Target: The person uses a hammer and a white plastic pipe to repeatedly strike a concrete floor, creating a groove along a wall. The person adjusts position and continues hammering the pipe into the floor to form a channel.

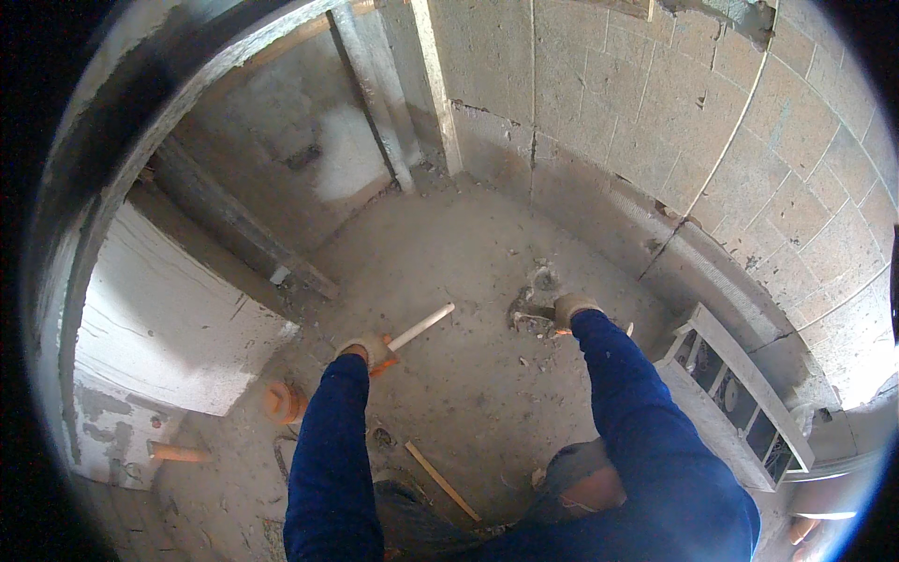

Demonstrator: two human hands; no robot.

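My left hand (369, 352), in a pale glove with orange patches, is closed round a pale straight rod (423, 325). The rod slants up and to the right above the dusty floor; whether it is a pipe or a handle I cannot tell. Over to the right, my gloved right hand (573, 309) grips what looks like a hammer (538, 311). Its dark head is on the left of the hand, low over rubble, and a pale handle end shows behind the wrist. Just beyond it is a small round hollow (545, 279) in the floor.
A grey slatted metal frame (740, 403) stands by the block wall (749, 140) at right. Left are an orange pipe fitting (284, 403), an orange pipe (181, 452) and a white panel (169, 309). A thin wooden strip (442, 480) lies near my legs.
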